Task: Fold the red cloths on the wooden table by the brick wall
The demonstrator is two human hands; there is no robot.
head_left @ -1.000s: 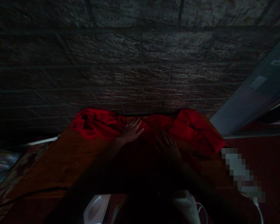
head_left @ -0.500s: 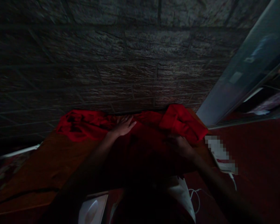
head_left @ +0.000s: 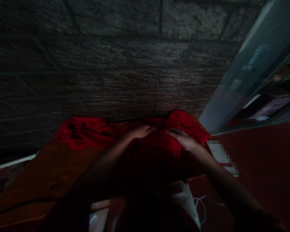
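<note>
A red garment lies crumpled along the far edge of a brown wooden table, against the wall. My left hand rests on the cloth near its middle, fingers stretched out and pointing right. My right hand lies just to the right of it, fingers pressed onto a raised fold of the red garment. The light is dim, and the nearer part of the cloth is lost in shadow.
A dark stone-pattern wall rises right behind the table. A grey slanted panel stands at the right. A white iron with a white cord sits at the table's near edge. Red carpet covers the floor at right.
Both hands have moved toward each other over the red cloth. My right hand rose from the shadowed part onto the right fold. The view has shifted slightly left and down.
</note>
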